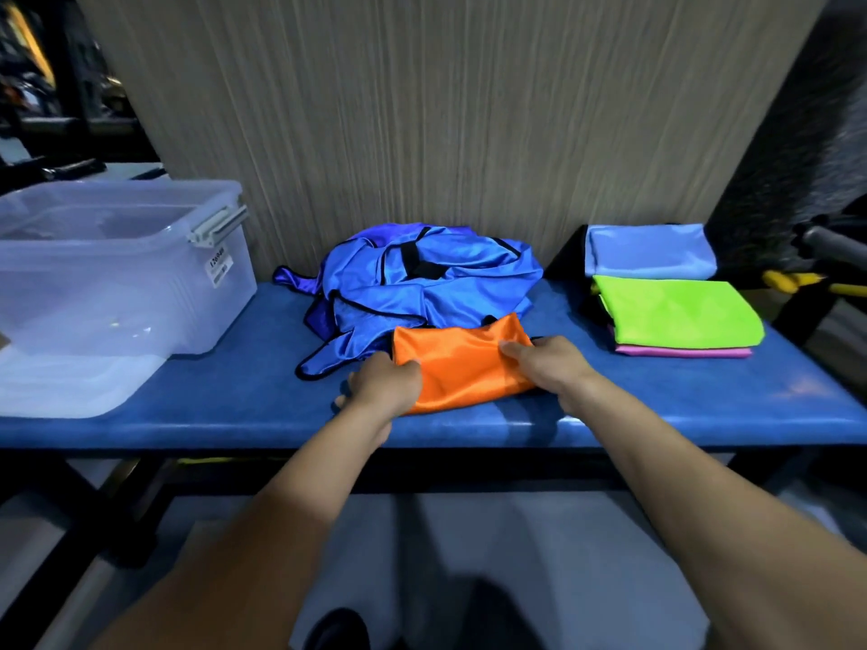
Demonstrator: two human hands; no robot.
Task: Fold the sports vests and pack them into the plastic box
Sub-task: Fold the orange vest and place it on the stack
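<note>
Both hands grip the orange vest [462,370]: the left hand [387,384] pinches its near left edge, thumb on top, and the right hand [546,368] pinches its right edge the same way. The vest lies folded into a small rectangle on the blue bench [657,415], which serves as the landmark here.

At the bench's left end stands the clear plastic box [108,274], open, with its lid [70,384] lying flat in front of it. In the middle of the bench, against the back wall and touching the orange vest's far edge, sits a heap of blue vests [422,283], still unfolded. At the bench's right end are folded vests: a green one [675,309] over a pink one [685,352], and a light blue one [652,251] behind them.

The orange fabric looks thin, shiny and slippery, so it is probably very light and limp, and the fold would likely slide open if lifted by one corner. Holding both short edges, layers pinched together, seems the safest hold for carrying it.
</note>
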